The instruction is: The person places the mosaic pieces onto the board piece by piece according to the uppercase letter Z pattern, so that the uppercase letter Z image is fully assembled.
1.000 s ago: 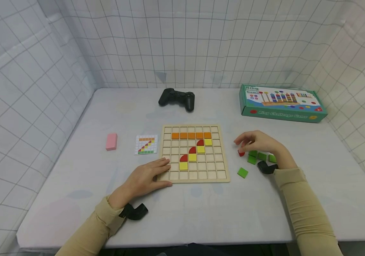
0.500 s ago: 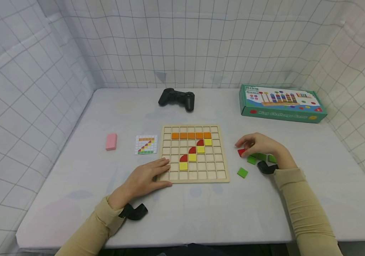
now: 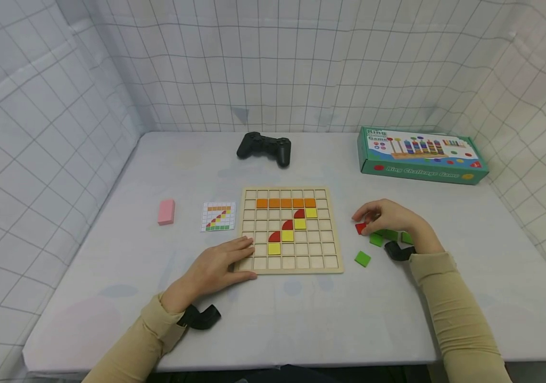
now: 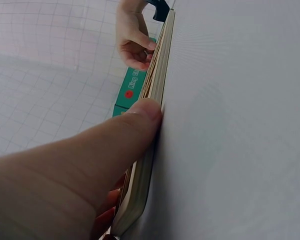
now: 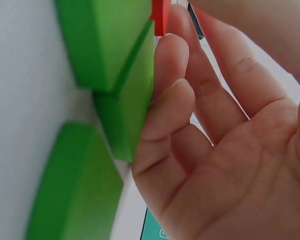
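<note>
My left hand (image 3: 215, 266) rests on the near left corner of a wooden grid board (image 3: 302, 272), fingers over its left side. In the left wrist view the thumb (image 4: 125, 127) presses the board's front edge. Orange tiles (image 3: 286, 203) form a row on the board, above a diagonal of yellow tiles (image 3: 288, 235) and red quarter-circles (image 3: 288, 225). Right of the board, my right hand (image 3: 388, 217) hovers loosely curled by a red piece (image 3: 360, 228), thumb tip right at its edge. Several green tiles (image 3: 376, 240) lie beneath this hand, partly hidden.
Left of the board lie a pattern card (image 3: 217, 216) and a pink block (image 3: 166, 212). Behind it sits a black game controller (image 3: 265, 149). A green Ring Challenge Game box (image 3: 423, 154) stands at the back right. One green tile (image 3: 362, 259) lies apart.
The red piece, tilted at my right fingertips a second ago, now lies flat. My right hand has shifted slightly toward me and to the right, over the green tiles. The left hand has not moved.
</note>
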The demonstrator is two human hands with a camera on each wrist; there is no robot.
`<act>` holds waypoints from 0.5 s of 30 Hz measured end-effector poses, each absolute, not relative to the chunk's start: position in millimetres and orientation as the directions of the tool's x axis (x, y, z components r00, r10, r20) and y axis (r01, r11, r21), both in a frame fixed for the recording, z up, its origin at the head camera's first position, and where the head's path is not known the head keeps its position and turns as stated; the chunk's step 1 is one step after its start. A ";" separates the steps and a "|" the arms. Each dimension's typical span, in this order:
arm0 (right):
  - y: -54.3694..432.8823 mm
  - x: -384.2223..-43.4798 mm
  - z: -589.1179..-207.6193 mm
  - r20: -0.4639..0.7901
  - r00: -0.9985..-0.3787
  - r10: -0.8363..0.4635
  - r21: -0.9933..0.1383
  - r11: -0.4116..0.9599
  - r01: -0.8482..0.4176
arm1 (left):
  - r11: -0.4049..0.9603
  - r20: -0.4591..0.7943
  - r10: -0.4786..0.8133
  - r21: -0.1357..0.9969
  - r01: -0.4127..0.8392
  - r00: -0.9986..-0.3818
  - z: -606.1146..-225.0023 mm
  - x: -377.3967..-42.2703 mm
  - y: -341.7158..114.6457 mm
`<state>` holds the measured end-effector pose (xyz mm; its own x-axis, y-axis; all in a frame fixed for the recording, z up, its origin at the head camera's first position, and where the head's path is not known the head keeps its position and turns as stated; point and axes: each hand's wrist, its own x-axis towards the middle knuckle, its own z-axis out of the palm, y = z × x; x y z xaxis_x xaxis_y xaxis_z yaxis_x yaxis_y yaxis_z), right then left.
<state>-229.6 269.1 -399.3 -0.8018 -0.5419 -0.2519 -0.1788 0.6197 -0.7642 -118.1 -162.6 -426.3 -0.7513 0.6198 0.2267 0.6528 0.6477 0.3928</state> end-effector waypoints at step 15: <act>261.8 -228.8 -399.8 -0.259 -0.817 -0.516 -0.702 0.681 -0.207 | 0.650 0.237 0.621 0.378 0.660 -0.747 -425.4 -117.6 -164.4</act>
<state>-228.8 261.8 -399.8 -0.8167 -0.5155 -0.2594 -0.2068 0.6811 -0.7024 -117.6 -164.4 -425.4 -0.7473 0.6210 0.2366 0.6596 0.6497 0.3779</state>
